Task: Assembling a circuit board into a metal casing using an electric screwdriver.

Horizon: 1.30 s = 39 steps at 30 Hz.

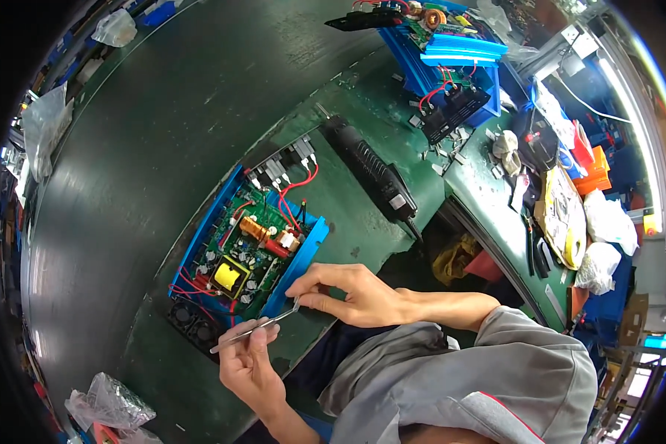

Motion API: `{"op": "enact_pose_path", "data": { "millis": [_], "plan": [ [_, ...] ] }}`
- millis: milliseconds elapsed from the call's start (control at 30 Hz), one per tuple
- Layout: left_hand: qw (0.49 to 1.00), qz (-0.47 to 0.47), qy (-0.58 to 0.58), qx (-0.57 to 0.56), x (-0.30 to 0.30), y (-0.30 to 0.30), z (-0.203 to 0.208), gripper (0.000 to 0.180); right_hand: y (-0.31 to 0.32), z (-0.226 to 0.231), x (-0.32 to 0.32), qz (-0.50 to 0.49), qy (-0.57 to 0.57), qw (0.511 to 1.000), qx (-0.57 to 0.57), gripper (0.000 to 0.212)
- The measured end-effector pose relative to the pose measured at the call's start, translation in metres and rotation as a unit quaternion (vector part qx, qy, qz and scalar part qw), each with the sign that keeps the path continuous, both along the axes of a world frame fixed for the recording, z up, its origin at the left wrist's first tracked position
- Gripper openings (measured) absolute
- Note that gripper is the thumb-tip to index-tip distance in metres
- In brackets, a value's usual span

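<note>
- Gripping metal tweezers (280,317), L hand (250,366) closed.
- R hand (357,297) pinched at tip; can't tell what's btwn fingertips.
- Blue-cased circuit unit (255,251) just beyond both hands, fan panel (191,323) part-hidden behind tweezers.
- Room on desk (359,237) btwn unit & blk driver (370,164).

- An electronics assembly workshop, judging by the equipment.
- Left of centre: an open blue-cased electronic unit (303,257), circuit board (275,216) and red wires (301,183) exposed, on a green tabletop (348,233).
- Upper middle: a black electric screwdriver (368,164); beyond it, similar open units (462,50) at a blue bin (490,109).
- Right: a bright tube light (630,111) above plastic bags (610,222).
</note>
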<state>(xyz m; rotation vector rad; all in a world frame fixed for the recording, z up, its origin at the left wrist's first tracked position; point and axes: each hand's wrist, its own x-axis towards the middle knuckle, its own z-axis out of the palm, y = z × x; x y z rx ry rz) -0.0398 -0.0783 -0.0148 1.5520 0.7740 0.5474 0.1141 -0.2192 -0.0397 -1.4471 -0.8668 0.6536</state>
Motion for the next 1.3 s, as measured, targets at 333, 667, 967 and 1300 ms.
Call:
{"op": "enact_pose_path", "data": {
  "millis": [333,667,967,1300],
  "plan": [
    [0.929,-0.001,-0.005,0.371,-0.011,0.024,-0.02,0.008,-0.065,-0.008,0.098,-0.296,-0.372,0.845,-0.247,0.06],
    [0.914,-0.031,0.019,0.405,-0.007,0.022,-0.021,0.005,-0.133,-0.007,-0.036,-0.2,0.168,0.928,-0.267,0.055],
    [0.89,-0.022,0.042,0.453,-0.002,0.019,-0.03,0.011,-0.113,-0.025,-0.09,0.018,0.181,0.953,-0.244,0.049],
    [0.881,-0.026,0.072,0.467,-0.009,0.028,-0.033,0.021,-0.11,-0.049,-0.097,-0.019,0.166,0.977,-0.134,0.053]
  ]
}}
